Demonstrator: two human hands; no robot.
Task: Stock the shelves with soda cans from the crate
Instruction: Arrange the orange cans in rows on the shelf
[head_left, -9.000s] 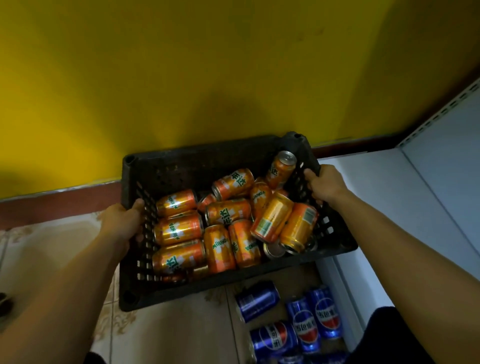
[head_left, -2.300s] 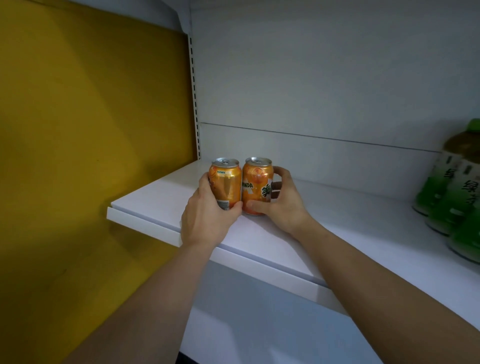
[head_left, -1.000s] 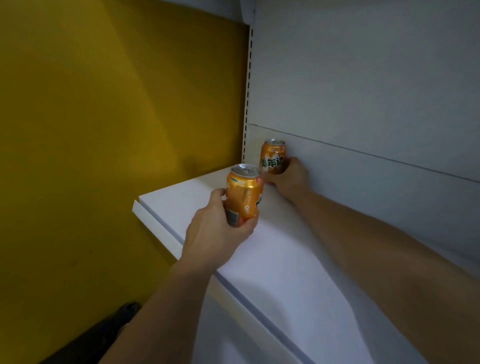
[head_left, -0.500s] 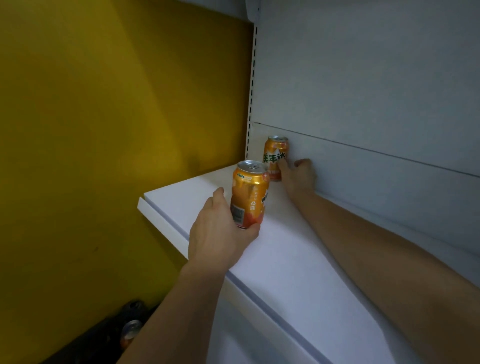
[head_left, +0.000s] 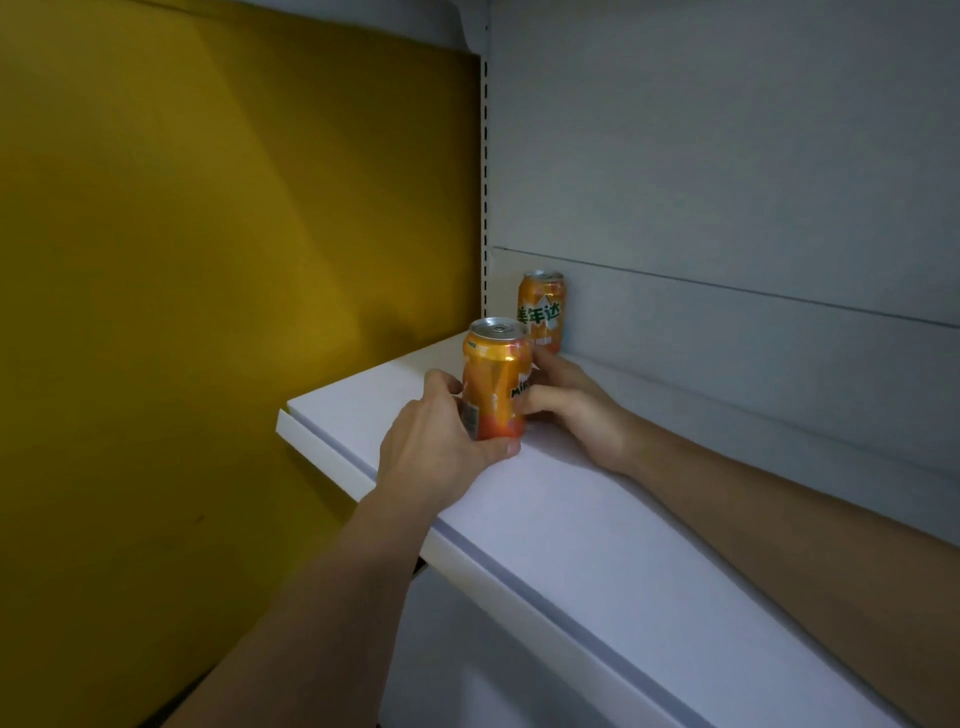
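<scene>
An orange soda can (head_left: 542, 310) stands upright alone in the back left corner of the white shelf (head_left: 613, 525), against the rear panel. A second orange can (head_left: 494, 384) stands upright nearer the front. My left hand (head_left: 441, 441) grips it from the left and below. My right hand (head_left: 576, 405) has its fingers curled round the can's right side. The crate is out of view.
A yellow wall (head_left: 208, 312) closes the shelf's left end. The grey back panel (head_left: 727, 182) rises behind the cans, with a slotted upright (head_left: 485, 171) at its left edge. The shelf's front lip (head_left: 332, 460) juts out below my left hand.
My right hand has let go of the back can and drawn back to the front can, taking hold of its right side. The left hand still holds that can.
</scene>
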